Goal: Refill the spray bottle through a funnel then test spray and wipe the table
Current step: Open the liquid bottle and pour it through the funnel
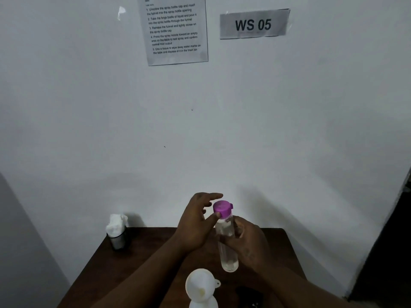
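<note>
A tall clear bottle (pixel 229 261) holding clear liquid, topped by a purple cap (pixel 222 208), is lifted above the dark wooden table (pixel 142 263). My right hand (pixel 246 247) grips the bottle's body. My left hand (pixel 198 223) has thumb and fingers around the purple cap. At the bottom edge, a white funnel (pixel 201 285) sits in the neck of a white spray bottle (pixel 203 304), mostly cut off by the frame.
A dark cup stuffed with white tissues (pixel 116 232) stands at the table's back left corner. A dark object (pixel 249 296) lies near the front, to the right of the funnel. The white wall behind carries an instruction sheet (pixel 175 30) and a "WS 05" sign (pixel 253 24).
</note>
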The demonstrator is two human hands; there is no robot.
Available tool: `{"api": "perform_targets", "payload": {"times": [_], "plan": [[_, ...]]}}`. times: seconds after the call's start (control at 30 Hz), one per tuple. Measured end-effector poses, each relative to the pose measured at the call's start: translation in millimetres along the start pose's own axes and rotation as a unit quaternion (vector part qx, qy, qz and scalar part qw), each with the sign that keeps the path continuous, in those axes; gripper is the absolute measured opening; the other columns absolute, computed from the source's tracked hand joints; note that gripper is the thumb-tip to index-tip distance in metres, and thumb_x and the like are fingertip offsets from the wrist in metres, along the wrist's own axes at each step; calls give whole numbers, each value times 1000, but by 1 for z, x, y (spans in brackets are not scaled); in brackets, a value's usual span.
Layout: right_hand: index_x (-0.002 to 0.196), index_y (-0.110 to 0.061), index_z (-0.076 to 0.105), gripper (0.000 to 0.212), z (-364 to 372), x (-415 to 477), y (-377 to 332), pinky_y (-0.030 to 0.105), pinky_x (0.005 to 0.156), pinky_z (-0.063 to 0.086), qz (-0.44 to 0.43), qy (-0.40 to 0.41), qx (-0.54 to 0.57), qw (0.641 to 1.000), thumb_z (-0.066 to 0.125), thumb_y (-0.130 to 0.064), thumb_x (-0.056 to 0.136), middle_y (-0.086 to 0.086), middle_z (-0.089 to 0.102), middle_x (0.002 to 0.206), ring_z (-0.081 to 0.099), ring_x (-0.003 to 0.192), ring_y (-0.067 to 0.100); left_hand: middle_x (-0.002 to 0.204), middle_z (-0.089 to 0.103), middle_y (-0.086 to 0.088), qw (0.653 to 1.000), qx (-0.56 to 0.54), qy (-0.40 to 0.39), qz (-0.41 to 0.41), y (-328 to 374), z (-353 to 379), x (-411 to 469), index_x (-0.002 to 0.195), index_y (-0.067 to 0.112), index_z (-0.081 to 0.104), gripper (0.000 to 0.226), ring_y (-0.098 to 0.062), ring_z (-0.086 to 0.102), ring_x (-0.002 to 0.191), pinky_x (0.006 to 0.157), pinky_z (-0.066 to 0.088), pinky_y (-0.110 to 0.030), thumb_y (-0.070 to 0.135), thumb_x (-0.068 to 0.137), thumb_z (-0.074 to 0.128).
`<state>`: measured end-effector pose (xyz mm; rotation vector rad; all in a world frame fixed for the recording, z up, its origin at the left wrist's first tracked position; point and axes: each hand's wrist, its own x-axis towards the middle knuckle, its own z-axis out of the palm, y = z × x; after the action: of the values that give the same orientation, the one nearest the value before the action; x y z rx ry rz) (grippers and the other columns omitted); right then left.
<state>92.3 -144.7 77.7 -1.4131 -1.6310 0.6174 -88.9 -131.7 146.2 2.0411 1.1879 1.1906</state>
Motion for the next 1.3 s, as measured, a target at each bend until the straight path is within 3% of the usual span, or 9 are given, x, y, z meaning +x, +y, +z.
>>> {"api": "perform_targets", "payload": {"times": [0.23, 0.47, 0.67, 0.83, 0.93, 1.0, 1.07, 1.17, 1.3], "plan": [[109, -37, 68, 62, 2, -3, -7, 32, 80, 60, 1, -8, -7, 1000, 73, -76, 61, -22, 75, 93, 70, 86, -2, 141, 56, 25, 996, -19, -84, -17, 6, -4, 12, 142, 45, 52, 62, 0, 53, 129, 108, 49, -34, 28, 88, 78], [98, -40, 69, 44, 4, -3, -11, 31, 78, 60, 23, -16, -5, 1000, 79, -65, 63, -23, 74, 87, 70, 81, -4, 126, 65, 20, 997, 19, -70, -9, 7, 1, 9, 136, 43, 56, 64, -1, 62, 115, 100, 54, -30, 43, 79, 84], [112, -41, 67, 59, -2, -1, 0, 34, 79, 60, 27, 28, -11, 999, 73, -74, 64, -23, 74, 93, 70, 86, -3, 122, 64, 21, 998, 29, -46, -8, -2, -1, -5, 150, 45, 36, 85, 5, 60, 113, 97, 48, -15, 49, 78, 83], [110, -41, 68, 63, -2, 1, 1, 35, 78, 60, 30, 19, -23, 999, 71, -80, 61, -22, 75, 91, 71, 85, -1, 104, 60, 18, 997, 81, 2, 14, -5, 2, -9, 154, 43, 30, 83, -3, 60, 101, 90, 52, -27, 40, 84, 75], [108, -39, 68, 58, 0, 1, -3, 33, 79, 60, 28, 9, -33, 999, 71, -76, 64, -22, 74, 91, 70, 85, -2, 128, 48, 17, 991, 114, -2, 65, -1, -1, -3, 152, 47, 32, 78, -4, 51, 116, 96, 49, -26, 30, 86, 72], [107, -38, 67, 55, 2, 1, -4, 31, 80, 60, 30, 5, -41, 999, 72, -74, 66, -22, 74, 91, 69, 86, -2, 151, 32, 16, 988, 107, -53, 93, 1, -5, 4, 152, 50, 32, 80, -7, 39, 136, 106, 41, -24, 23, 88, 72], [107, -38, 67, 55, 3, 1, -4, 28, 80, 59, 33, 6, -42, 999, 73, -74, 65, -24, 73, 90, 69, 86, -3, 156, 33, 15, 985, 83, -107, 104, 4, -7, 14, 151, 47, 36, 75, -5, 38, 141, 110, 42, -26, 21, 90, 71], [112, -40, 67, 63, 3, 1, -2, 27, 82, 59, 37, 2, -43, 998, 73, -77, 62, -25, 72, 92, 68, 88, -4, 137, 57, 14, 985, 72, -132, 89, 7, -4, 25, 149, 43, 42, 68, -3, 53, 126, 103, 50, -31, 22, 92, 72], [108, -40, 68, 60, -1, 0, -1, 27, 80, 58, 40, 6, -53, 998, 71, -77, 61, -24, 72, 88, 68, 86, -3, 115, 61, 10, 976, 147, -124, 107, 6, 2, 33, 140, 41, 52, 52, -7, 56, 106, 95, 51, -34, 36, 92, 70]]}}
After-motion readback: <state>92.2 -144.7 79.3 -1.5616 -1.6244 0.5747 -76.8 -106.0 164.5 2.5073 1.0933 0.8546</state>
